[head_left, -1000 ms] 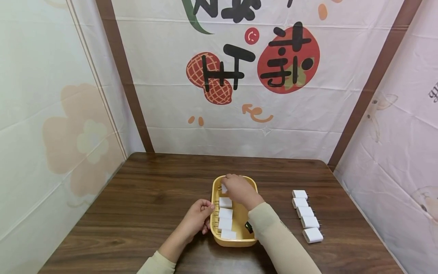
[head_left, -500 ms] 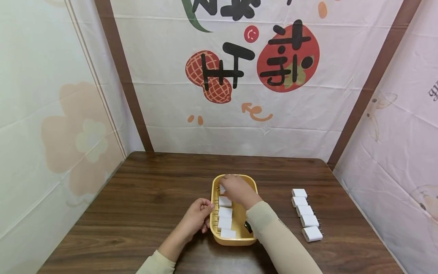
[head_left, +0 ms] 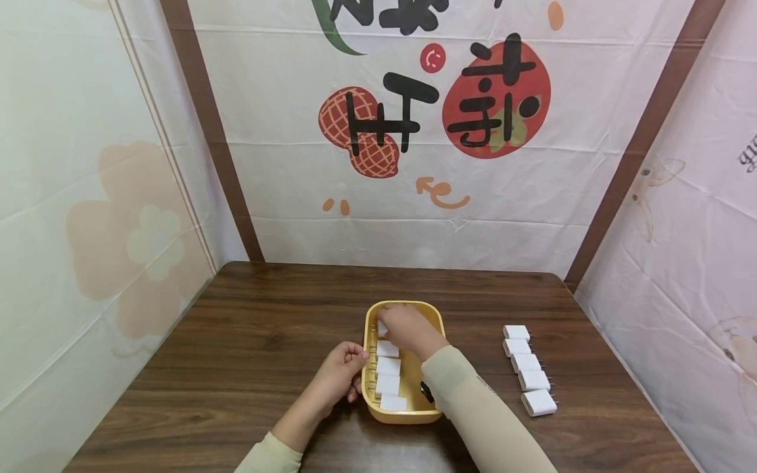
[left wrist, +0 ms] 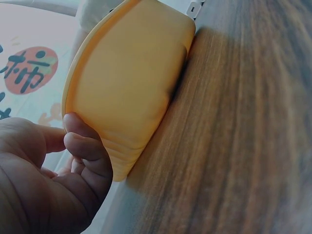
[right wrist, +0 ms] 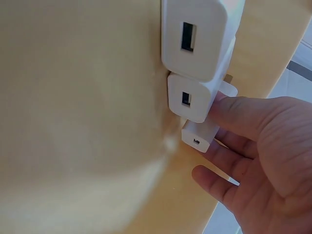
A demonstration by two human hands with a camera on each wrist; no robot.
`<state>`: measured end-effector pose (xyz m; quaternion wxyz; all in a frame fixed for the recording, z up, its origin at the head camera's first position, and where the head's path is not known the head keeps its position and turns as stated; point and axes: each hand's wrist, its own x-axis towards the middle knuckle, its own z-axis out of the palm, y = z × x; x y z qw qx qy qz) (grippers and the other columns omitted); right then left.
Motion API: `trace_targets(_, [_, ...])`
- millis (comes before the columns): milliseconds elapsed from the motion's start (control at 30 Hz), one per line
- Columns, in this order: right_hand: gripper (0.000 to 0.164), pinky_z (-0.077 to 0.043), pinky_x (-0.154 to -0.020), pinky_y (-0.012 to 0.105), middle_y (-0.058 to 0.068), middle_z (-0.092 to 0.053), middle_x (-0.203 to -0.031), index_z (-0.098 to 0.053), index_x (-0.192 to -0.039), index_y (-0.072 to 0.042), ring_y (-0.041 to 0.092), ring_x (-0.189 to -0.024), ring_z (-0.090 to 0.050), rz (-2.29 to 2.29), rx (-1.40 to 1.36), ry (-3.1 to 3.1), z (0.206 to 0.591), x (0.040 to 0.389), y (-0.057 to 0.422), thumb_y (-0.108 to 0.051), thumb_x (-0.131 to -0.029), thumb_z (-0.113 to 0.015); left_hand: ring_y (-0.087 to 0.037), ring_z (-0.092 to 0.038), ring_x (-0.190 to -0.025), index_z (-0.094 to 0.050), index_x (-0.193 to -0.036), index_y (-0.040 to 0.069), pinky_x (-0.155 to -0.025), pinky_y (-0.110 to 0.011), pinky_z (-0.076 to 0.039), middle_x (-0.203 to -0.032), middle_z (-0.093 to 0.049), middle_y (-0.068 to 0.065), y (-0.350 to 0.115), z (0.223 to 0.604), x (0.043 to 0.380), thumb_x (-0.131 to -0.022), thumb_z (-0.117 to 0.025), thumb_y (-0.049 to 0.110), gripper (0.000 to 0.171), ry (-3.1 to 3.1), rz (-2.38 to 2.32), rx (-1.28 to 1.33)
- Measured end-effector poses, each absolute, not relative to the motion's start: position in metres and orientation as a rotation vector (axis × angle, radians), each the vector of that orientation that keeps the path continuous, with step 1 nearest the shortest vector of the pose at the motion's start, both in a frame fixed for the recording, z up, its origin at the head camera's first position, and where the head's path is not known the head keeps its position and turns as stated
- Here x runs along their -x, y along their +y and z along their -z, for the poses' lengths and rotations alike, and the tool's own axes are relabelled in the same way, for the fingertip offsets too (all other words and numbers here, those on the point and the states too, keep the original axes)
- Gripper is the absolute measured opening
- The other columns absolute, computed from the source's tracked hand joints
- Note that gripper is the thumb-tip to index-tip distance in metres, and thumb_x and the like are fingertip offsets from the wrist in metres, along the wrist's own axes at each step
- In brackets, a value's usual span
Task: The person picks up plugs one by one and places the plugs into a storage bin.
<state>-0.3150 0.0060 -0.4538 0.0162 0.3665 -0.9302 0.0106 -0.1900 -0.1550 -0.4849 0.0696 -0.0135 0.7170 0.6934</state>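
Note:
A yellow plastic basket [head_left: 408, 417] stands on the wooden table, a row of white charger plugs [head_left: 388, 366] along its left side with prongs to the left. My left hand [head_left: 343, 368] pinches the basket's left rim between thumb and fingers; in the left wrist view the same hand [left wrist: 58, 175] is at the edge of the outer wall [left wrist: 126, 73]. Inside the far end, my right hand [head_left: 408, 328] holds a charger plug [head_left: 382, 328], mostly hidden from above. The right wrist view shows that plug [right wrist: 196, 139] between thumb and fingers, past two larger-looking ones [right wrist: 190, 97].
Several more white charger plugs [head_left: 534, 380] lie in a slanting row on the table [head_left: 284, 315] right of the basket, prongs to the right. A small black object [head_left: 427, 392] shows beside the right sleeve. Printed cloth [head_left: 414, 243] hangs behind and on both sides.
My right hand has sunk slightly lower into the far end of the basket with the charger plug. The left hand keeps its place on the rim.

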Motion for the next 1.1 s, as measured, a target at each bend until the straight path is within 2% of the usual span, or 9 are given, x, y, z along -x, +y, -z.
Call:
trace_targets(233, [0.029, -0.054, -0.097, 0.036, -0.003, -0.068, -0.118, -0.069, -0.122, -0.019, 0.015, -0.109, -0.065, -0.011, -1.14, -2.89, 0.4545, 0.3137, 0.0071, -0.022, -0.094, -0.077, -0.011, -0.048, -0.048, -0.045, -0.117, -0.003, -0.04, -0.02, -0.039, -0.074, -0.054, -0.006, -0.1538, 0.4854, 0.1899, -0.107, -0.052, 0.015, 0.022, 2.158, -2.082, 0.023])
trace_targets(433, [0.027, -0.054, -0.098, 0.037, -0.002, -0.068, -0.118, -0.068, -0.122, -0.019, 0.016, -0.11, -0.066, 0.014, -1.143, -2.907, 0.4543, 0.3137, 0.0055, -0.024, -0.096, -0.074, -0.011, -0.047, -0.048, -0.046, -0.116, -0.003, -0.04, -0.021, -0.039, -0.073, -0.055, -0.006, -0.1542, 0.4846, 0.1901, -0.107, -0.054, 0.017, 0.024, 2.175, -2.078, 0.032])
trace_targets(1100, [0.027, -0.056, -0.095, 0.036, -0.002, -0.068, -0.12, -0.069, -0.122, -0.019, 0.016, -0.107, -0.066, -0.019, -1.149, -2.918, 0.4556, 0.3135, 0.0059, -0.021, -0.096, -0.075, -0.011, -0.046, -0.049, -0.047, -0.115, -0.002, -0.04, -0.021, -0.039, -0.073, -0.054, -0.006, -0.1536, 0.4851, 0.1905, -0.106, -0.054, 0.016, 0.022, 2.182, -2.083, 0.066])
